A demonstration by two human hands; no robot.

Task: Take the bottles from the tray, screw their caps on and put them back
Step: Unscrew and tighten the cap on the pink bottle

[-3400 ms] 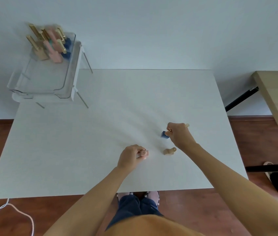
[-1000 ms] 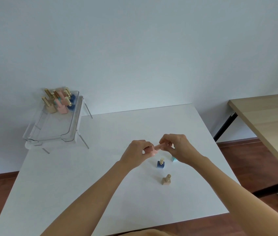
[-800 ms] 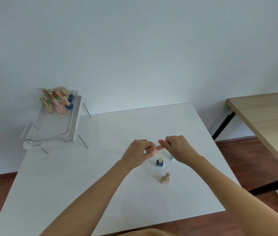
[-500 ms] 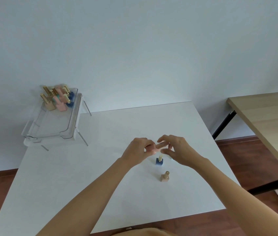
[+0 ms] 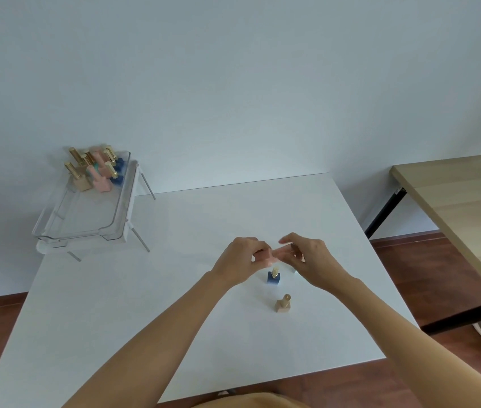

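I'm looking down at a plain white table [image 5: 145, 290] over a red-brown wood floor [image 5: 427, 266], with a pale bare wall [image 5: 233, 83] behind. Nearest to me, at about 5 o'clock of the hands, a tan bottle [image 5: 282, 304] stands upright on the table. Just past it stands a blue bottle [image 5: 273, 278] with a gold neck, right under the hands. Above that, the left hand [image 5: 240, 262] is closed around a pink bottle [image 5: 265, 257], held up off the table and lying roughly sideways. The right hand [image 5: 311, 260] meets it from 3 o'clock, fingertips pinched on the pink cap [image 5: 284, 252] end. A sliver of something teal-white peeks out beneath the right hand; I can't tell what it is.

Compared with half a second back, both hands sit in nearly the same spot, the right fingers turned a little more over the cap; the two standing bottles haven't budged.

Out at 3 o'clock, a light wooden table [image 5: 462, 201] with a black leg; a small label on its frame is too tiny to read. Far off at 10 o'clock, a clear tray [image 5: 115, 219] on a white stand holds a cluster of capped bottles [image 5: 95, 172] at its far end.
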